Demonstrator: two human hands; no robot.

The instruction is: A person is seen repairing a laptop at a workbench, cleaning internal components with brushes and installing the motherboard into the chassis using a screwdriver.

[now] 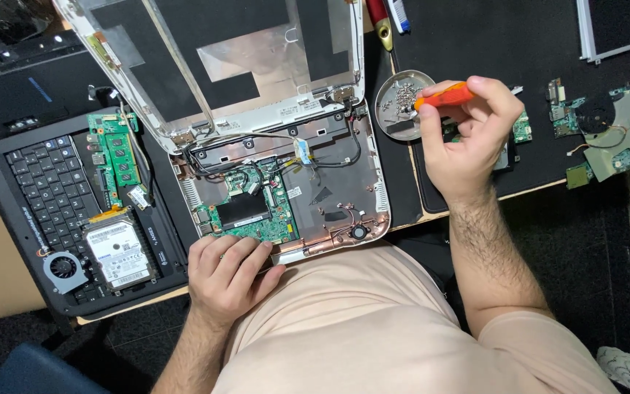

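A round metal dish [405, 102] holds loose screws on the desk [432, 211]; the right hand [468, 138] grips an orange screwdriver [442, 95] above it, while the left hand [229, 273], fingers curled, rests on the opened laptop [278, 190].

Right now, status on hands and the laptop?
Left hand rests on opened white laptop base. Right hand grips orange-handled screwdriver beside round metal screw dish.

Even overhead light, sharp centre, dim edges

Soft light falls from above, leaving faint shadows under the hands and a pale glare on the foil-lined lid panel [257, 51] and the round metal dish [402, 102]. The desk [475, 44] mat reads near black, the corners darken, and straight lines bow slightly toward the frame edges; focus holds throughout.
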